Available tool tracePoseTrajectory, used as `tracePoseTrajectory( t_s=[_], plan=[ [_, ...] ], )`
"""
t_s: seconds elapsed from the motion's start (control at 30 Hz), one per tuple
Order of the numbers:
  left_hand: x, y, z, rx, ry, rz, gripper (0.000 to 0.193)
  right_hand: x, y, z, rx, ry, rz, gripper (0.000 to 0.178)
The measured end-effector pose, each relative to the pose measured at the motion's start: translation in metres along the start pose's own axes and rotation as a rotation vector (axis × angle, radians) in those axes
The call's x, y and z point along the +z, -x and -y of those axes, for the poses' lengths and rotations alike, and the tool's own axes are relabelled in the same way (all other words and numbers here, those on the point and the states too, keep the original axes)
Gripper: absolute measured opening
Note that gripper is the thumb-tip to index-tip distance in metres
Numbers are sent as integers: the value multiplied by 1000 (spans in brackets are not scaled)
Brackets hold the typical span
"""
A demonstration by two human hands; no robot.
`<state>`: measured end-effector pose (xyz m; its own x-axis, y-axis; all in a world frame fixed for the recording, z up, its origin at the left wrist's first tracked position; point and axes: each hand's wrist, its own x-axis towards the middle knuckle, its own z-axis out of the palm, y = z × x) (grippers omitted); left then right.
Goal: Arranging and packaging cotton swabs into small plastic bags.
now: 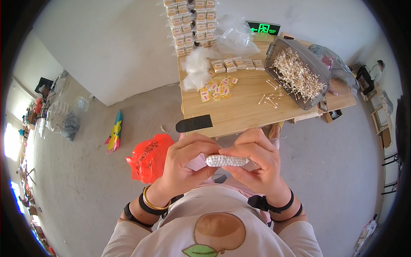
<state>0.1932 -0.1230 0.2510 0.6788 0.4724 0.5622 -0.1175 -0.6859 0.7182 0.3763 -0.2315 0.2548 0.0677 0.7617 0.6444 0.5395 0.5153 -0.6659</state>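
Between my hands, above my lap and just off the table's front edge, is a small pack of cotton swabs (226, 161). Its rows of white round tips face up toward me. My left hand (185, 162) pinches its left end with thumb and fingers. Closed round the right end is my right hand (259, 157), its thumb below and its fingers along the top edge. A bit of clear wrap seems to show at the right end. The pack's underside is hidden.
On the wooden table (244, 115) stand a grey bin (270, 64) of loose cotton swabs, a row of finished packs (239, 64), printed cards (217, 89), clear bags (198, 70) and tall pack stacks (183, 28). Several swabs lie loose. A red plastic bag (150, 158) sits at left.
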Motion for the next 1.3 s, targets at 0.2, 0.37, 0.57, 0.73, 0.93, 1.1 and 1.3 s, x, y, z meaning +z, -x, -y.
tracePoseTrajectory(
  t_s=[0.2,0.37,0.57,0.73,0.93,1.1,1.3],
  plan=[
    [1,-1,4,7,-3,-7,39,3,0,-1,45,-23,6,41],
    [3,1,7,88,-67,-74,39,6,-1,-3,-12,-17,-43,40],
    [4,-2,8,381,-298,-182,35,7,1,-13,-215,54,-89,37],
    [-4,-9,9,480,-479,-226,33,7,3,-9,-366,156,-139,34],
    [-15,-11,2,585,-559,-146,26,5,3,-5,-419,223,-131,33],
    [-16,-12,5,668,-561,-167,20,-3,-1,-3,-407,319,-65,32],
    [-20,-21,4,676,-619,-134,16,-1,-3,-4,-532,400,-78,37]
  ],
)
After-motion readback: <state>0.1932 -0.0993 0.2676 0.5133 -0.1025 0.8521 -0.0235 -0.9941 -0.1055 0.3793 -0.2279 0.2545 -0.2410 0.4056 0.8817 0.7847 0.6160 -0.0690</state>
